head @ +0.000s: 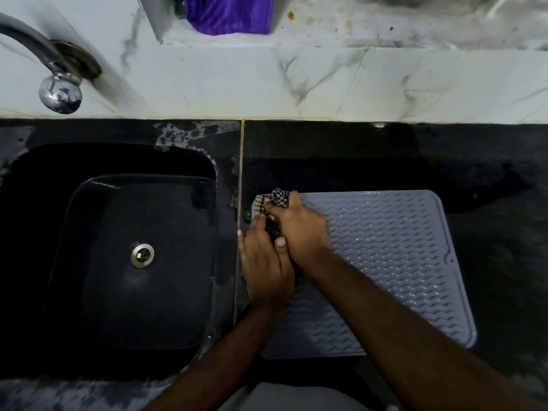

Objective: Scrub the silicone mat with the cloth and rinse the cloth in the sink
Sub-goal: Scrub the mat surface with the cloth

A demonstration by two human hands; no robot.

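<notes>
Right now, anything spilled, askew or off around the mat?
Water is pooled on the black counter behind the sink. The silicone mat lies slightly askew, and brown stains mark the marble ledge.

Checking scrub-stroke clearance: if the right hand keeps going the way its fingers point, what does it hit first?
The right hand grips the cloth at the silicone mat's far-left corner, fingers pointing away from the person. Past the mat's edge lies bare black counter, then probably the marble wall.

The sink lies left of the mat, tap behind the sink.
</notes>
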